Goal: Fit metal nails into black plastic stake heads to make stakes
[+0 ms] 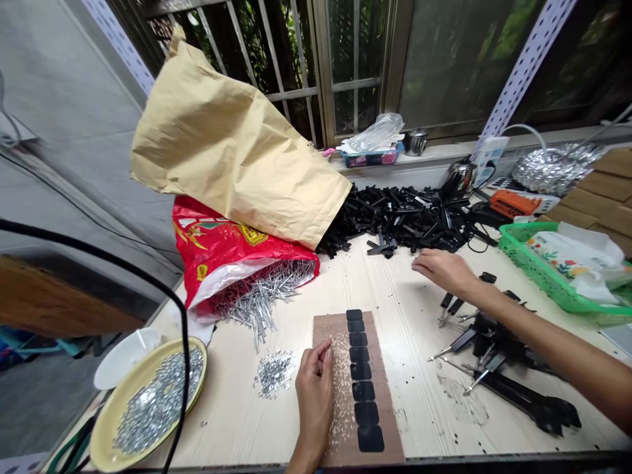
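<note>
My left hand [316,385] is at the left edge of a brown board [390,421]. Its thumb and fingers are pinched together; what may be between them is too small to make out. A column of black rounded squares [364,391] lies on the board, with pale small bits [340,385] scattered beside it. My right hand [443,271] reaches out just in front of a pile of black plastic parts [402,214]. Its fingers point left and nothing shows in them. Under my right forearm lie black pieces with metal tips [486,342].
Metal pins [257,303] spill from a red bag [237,253] under a paper sack [237,145]. A small heap of silver bits [275,373] lies left of the board; more fill a yellow dish [101,438]. A green basket [536,263] stands right. A black cable [185,329] crosses the left foreground.
</note>
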A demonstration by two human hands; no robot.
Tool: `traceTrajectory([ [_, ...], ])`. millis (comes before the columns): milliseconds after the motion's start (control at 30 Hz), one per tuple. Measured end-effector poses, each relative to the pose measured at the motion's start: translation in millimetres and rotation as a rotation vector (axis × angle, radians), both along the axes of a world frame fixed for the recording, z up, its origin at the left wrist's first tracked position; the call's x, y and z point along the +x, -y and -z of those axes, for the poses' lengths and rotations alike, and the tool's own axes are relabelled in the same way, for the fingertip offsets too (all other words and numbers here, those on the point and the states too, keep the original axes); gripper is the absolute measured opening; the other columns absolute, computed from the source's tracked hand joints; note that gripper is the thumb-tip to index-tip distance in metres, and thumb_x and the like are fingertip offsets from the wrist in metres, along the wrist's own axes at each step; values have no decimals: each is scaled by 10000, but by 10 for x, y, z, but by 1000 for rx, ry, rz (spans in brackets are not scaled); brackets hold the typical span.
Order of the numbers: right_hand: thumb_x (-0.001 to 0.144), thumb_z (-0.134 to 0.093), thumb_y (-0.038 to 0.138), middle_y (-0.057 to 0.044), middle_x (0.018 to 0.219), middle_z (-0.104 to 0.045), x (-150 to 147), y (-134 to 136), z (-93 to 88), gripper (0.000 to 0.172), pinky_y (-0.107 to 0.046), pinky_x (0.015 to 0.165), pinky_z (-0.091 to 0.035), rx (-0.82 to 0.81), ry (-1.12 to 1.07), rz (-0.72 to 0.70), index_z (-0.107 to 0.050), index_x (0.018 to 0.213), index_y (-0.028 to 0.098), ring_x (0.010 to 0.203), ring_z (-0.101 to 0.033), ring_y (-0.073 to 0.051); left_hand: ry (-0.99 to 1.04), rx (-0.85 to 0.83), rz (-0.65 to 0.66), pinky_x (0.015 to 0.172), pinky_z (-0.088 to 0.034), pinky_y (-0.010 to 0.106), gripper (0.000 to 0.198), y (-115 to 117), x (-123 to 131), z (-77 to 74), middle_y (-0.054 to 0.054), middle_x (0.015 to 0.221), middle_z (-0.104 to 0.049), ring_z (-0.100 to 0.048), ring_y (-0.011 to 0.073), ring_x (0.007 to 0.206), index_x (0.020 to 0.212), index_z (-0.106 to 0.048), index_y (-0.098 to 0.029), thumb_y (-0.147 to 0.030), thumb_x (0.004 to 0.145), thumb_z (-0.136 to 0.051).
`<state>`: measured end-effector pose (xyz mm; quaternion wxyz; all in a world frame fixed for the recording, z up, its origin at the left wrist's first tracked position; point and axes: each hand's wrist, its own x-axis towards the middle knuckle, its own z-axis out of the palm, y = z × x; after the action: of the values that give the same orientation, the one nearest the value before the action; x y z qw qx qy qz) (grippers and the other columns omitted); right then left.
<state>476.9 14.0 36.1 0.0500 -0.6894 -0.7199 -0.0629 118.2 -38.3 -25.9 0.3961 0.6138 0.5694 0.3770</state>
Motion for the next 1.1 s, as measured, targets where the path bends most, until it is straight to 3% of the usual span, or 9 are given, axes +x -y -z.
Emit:
traceTrajectory([
  [167, 840, -546, 207, -88, 1064, -611, -258, -970, 258, 229, -319, 750, -339, -34, 61, 75, -649, 1045, 200, 1003, -479, -238, -26, -6, -14, 668, -469, 274, 353, -25, -21, 28, 60, 895, -610, -580, 162, 731, 1040, -656, -189, -447, 837, -525],
  [300, 839, -505, 152, -158, 1006, -609, -327, -1199, 381, 194, -395, 835, -304, -43, 53, 95, -674, 927, 118, 1044, -427, -286, -58, 55, 85, 652, -503, 276, 320, -85, 114, -32, 71, 917, -614, -608, 171, 756, 1066, -643, -197, -399, 863, -500],
  [567, 895, -290, 75, -234, 1108, -546, -565, -654, 407, 344, -459, 880, -313, -145, -130, 97, -584, 1069, 41, 1076, -429, -302, -427, 678, 304, 978, -436, 418, 476, -701, 989, -121, 142, 1274, -515, -463, 254, 1207, 1340, -408, -130, -125, 866, -438],
  [633, 911, -358, 169, -184, 1038, -598, -676, -428, 375, 292, -401, 835, -376, -245, -234, 15, -605, 1028, 65, 990, -501, -268, -566, 817, 378, 1038, -363, 476, 584, -854, 1166, -81, 127, 1379, -442, -331, 295, 1322, 1387, -349, -153, -43, 820, -439],
  [700, 911, -418, 280, -89, 882, -653, -734, -246, 322, 281, -293, 716, -433, -387, -363, -101, -640, 952, 113, 807, -569, -190, -632, 877, 448, 1063, -303, 518, 629, -966, 1269, -32, 102, 1343, -493, -337, 296, 1323, 1398, -340, -197, -13, 803, -426],
  [833, 938, -336, 463, -14, 741, -662, -568, -232, 126, 443, -193, 565, -439, -575, -585, -256, -663, 941, 164, 588, -575, -94, -470, 634, 468, 978, -396, 463, 512, -1092, 1296, 51, 92, 994, -672, -603, 243, 1012, 1338, -441, -164, -93, 832, -422],
  [900, 942, -282, 510, -44, 801, -667, -409, -426, 26, 512, -199, 573, -445, -457, -640, -120, -648, 993, 155, 614, -595, -98, -273, 354, 338, 801, -493, 388, 369, -1141, 1275, 64, 113, 873, -684, -647, 247, 844, 1177, -585, -113, -226, 860, -435],
  [1000, 949, -296, 468, -89, 869, -653, -279, -847, -8, 470, -257, 663, -454, -152, -553, 245, -634, 961, 141, 746, -622, -155, 29, -39, 81, 509, -474, 318, 506, -1222, 1248, 52, 77, 608, -628, -613, 227, 542, 968, -662, -79, -513, 840, -437],
  [1100, 923, -406, 388, -178, 1018, -604, -353, -1246, 125, 335, -368, 758, -434, -19, -436, 418, -595, 995, 121, 953, -582, -271, 229, -135, -30, 408, -414, 282, 654, -1291, 1217, 47, -8, 468, -519, -507, 166, 381, 974, -656, -74, -661, 750, -472],
])
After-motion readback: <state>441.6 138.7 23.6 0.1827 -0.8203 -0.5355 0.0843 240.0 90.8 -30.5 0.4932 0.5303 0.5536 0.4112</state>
